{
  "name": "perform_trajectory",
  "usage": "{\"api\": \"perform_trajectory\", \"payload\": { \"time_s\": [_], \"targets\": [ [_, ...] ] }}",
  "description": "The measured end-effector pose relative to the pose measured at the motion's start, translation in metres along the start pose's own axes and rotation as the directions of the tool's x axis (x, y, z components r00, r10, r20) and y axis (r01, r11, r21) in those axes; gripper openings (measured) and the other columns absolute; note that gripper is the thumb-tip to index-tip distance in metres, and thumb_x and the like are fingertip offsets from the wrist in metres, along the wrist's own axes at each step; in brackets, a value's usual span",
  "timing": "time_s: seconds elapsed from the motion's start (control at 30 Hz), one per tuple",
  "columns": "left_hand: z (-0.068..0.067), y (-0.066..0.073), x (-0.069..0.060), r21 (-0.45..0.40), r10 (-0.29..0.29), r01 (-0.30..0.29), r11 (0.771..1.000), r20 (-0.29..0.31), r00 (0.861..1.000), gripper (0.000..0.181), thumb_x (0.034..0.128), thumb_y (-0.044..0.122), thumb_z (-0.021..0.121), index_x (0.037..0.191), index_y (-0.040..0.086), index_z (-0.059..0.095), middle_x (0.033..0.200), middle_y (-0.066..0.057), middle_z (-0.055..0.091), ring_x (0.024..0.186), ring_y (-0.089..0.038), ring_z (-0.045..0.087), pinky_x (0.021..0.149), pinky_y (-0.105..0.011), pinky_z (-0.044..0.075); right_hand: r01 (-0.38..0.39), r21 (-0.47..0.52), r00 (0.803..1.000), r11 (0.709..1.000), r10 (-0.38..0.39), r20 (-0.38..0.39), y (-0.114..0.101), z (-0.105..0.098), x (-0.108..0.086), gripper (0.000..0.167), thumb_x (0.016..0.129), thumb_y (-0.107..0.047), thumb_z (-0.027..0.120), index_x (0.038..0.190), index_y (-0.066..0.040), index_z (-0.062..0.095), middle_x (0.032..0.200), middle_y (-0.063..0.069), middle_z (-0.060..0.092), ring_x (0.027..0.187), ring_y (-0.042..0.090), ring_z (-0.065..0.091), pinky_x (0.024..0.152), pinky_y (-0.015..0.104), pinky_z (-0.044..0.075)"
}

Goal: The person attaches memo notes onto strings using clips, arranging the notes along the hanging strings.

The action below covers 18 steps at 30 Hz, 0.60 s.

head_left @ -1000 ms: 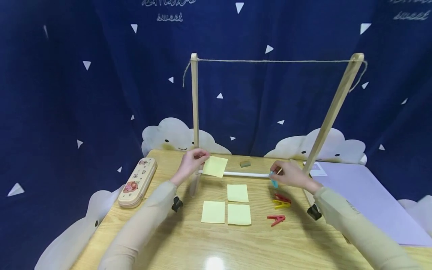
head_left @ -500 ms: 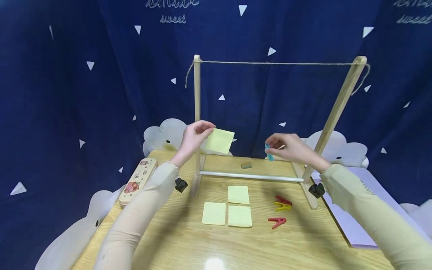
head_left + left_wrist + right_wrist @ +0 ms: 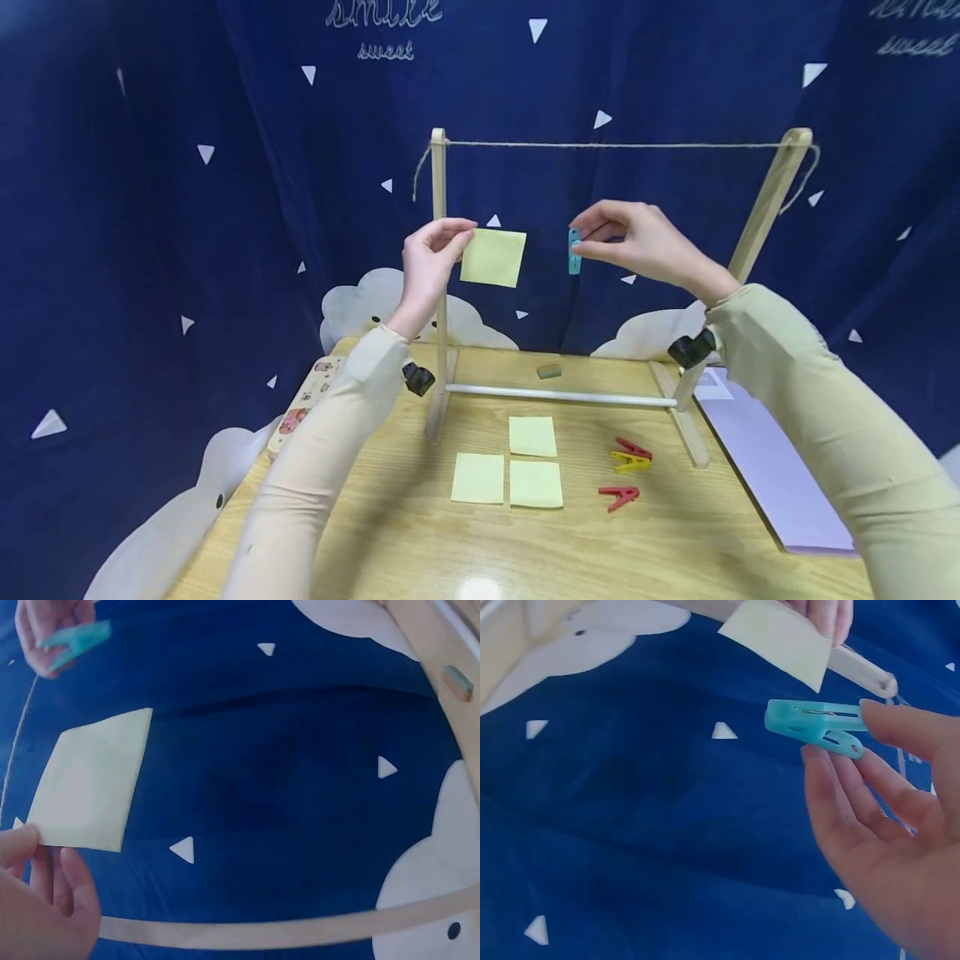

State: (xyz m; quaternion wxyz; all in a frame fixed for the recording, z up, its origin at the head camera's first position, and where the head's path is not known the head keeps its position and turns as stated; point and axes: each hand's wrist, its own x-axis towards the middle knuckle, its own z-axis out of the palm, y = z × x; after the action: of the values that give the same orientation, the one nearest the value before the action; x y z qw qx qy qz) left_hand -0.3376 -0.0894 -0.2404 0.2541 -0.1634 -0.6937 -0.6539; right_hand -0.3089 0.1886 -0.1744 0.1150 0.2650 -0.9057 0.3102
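Note:
A yellow sticky note (image 3: 493, 258) is pinched at its upper left corner by my left hand (image 3: 437, 260), in front of the left post. My right hand (image 3: 637, 242) holds a teal clothespin (image 3: 814, 720) by its handles, thumb on one side and fingers on the other. In the head view that clothespin hangs upright, to the right of the note and apart from it. Both hands are raised below the twine (image 3: 600, 146), touching neither it nor each other. In the left wrist view the note (image 3: 90, 784) stands out from the thumb and fingers.
Wooden posts (image 3: 440, 292) joined by a white rod (image 3: 562, 394) carry the twine. Three sticky notes (image 3: 536, 484) lie on the table (image 3: 420, 542), with red and yellow clothespins (image 3: 619, 496) to their right. A pencil case (image 3: 300, 400), a small block (image 3: 549, 371) and a purple folder (image 3: 780, 467) lie farther out.
Both hands have risen from near the rod toward the twine, carrying the sticky note and the teal clothespin. The right hand has also shifted left, narrowing the gap between them.

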Motion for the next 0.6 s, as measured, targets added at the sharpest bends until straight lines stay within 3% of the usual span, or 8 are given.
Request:
{"api": "perform_trajectory", "payload": {
  "time_s": [0.17,0.37,0.6],
  "targets": [
    [0.005,0.009,0.010,-0.051,0.014,-0.019,0.999,-0.084,0.996,0.022,0.0900,0.012,0.073,0.107,-0.001,0.071,0.107,-0.019,0.074,0.082,-0.003,0.066,0.074,-0.018,0.057,0.011,0.027,0.998,1.000,-0.010,-0.055,-0.019,-0.014,0.018,0.038,0.091,-0.032,0.071,0.123,-0.013,0.065,0.108,0.003,0.071,0.090,0.002,0.066,0.083,0.010,0.048],
    [0.007,0.019,0.020,-0.054,-0.002,-0.006,0.999,-0.141,0.990,0.021,0.0886,0.016,0.075,0.103,0.000,0.074,0.102,-0.014,0.076,0.079,-0.003,0.066,0.075,-0.020,0.058,0.059,0.120,0.991,0.991,-0.044,-0.122,-0.042,-0.028,0.040,0.040,0.091,-0.029,0.072,0.125,-0.010,0.063,0.104,-0.006,0.069,0.092,0.004,0.067,0.092,0.014,0.051],
    [0.008,0.031,0.031,-0.069,0.007,-0.017,0.997,-0.151,0.989,0.019,0.0885,0.016,0.075,0.101,0.001,0.075,0.099,-0.011,0.077,0.079,-0.002,0.067,0.078,-0.021,0.059,0.111,0.213,0.981,0.971,-0.074,-0.177,-0.063,-0.039,0.066,0.038,0.091,-0.022,0.072,0.125,-0.008,0.065,0.102,-0.009,0.068,0.092,0.005,0.067,0.095,0.016,0.053]
  ]
}}
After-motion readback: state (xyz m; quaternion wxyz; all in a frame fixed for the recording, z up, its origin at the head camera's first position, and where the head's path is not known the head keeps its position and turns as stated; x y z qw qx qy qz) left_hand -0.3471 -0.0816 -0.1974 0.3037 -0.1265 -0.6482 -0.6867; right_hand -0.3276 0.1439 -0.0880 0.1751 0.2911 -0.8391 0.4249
